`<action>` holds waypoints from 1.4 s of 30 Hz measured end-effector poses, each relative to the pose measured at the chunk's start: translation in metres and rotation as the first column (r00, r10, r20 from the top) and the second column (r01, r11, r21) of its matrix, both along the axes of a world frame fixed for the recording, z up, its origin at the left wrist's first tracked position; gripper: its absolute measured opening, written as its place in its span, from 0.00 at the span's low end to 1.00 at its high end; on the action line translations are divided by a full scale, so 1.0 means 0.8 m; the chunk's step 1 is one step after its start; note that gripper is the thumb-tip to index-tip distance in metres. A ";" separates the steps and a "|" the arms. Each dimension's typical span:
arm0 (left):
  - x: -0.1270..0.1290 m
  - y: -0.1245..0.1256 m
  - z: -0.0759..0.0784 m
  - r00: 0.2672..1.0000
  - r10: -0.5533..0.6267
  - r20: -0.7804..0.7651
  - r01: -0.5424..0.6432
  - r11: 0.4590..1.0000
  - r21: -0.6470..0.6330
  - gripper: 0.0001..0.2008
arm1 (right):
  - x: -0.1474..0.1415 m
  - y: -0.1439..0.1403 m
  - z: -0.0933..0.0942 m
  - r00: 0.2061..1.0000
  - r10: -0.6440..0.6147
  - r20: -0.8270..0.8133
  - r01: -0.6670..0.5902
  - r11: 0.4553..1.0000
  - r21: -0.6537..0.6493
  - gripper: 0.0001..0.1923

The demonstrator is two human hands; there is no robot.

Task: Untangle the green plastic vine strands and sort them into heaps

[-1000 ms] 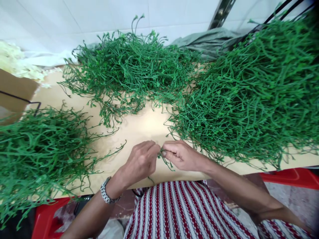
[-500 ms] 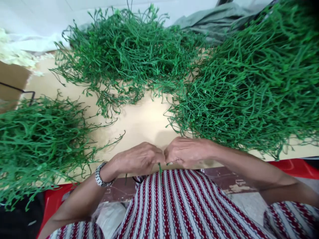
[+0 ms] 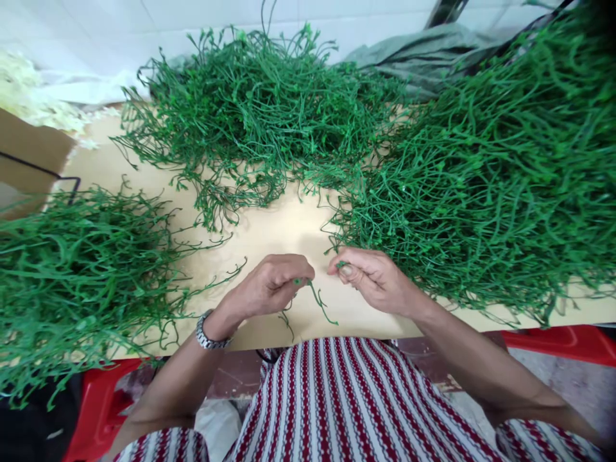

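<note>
My left hand [image 3: 274, 283], with a metal watch on its wrist, is closed on a thin green plastic-looking stem [image 3: 317, 299]. The forked end of that stem hangs down to the right, and thin ends also droop below the palm. Across a small gap, my right hand [image 3: 380, 280] pinches a small green piece [image 3: 341, 264] between thumb and forefinger; most of that piece is hidden by the fingers. Both hands are above the front part of the pale table [image 3: 274, 231]. Close behind my right hand lies a large heap of green stems [image 3: 481, 186].
Another stem heap [image 3: 81, 276] covers the table's left end, and a third pile [image 3: 269, 102] lies along the back. At the far left are a cardboard box [image 3: 29, 151] and cream-coloured petals [image 3: 29, 90]. Red plastic stools [image 3: 96, 404] show below the front edge.
My hands have moved apart and a little away from my body. The stem in my left hand now shows more of its length, and a green bit appears in my right fingertips.
</note>
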State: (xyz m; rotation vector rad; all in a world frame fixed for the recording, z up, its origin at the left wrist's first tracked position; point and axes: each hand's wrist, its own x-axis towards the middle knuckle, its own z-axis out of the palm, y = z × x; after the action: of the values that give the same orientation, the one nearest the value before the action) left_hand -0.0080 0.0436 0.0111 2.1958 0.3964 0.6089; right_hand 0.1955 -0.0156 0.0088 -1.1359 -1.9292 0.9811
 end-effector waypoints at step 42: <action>0.015 -0.005 -0.012 0.813 0.582 -0.012 -0.286 0.382 -0.879 0.12 | -0.039 0.020 -0.004 0.978 -0.137 0.160 0.143 0.989 -0.026 0.06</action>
State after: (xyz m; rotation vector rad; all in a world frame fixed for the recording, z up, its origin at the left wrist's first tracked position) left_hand 0.0041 0.0398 0.0013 0.9646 0.9214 0.7958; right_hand 0.1640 0.0005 0.0058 -1.3875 -1.9299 0.8767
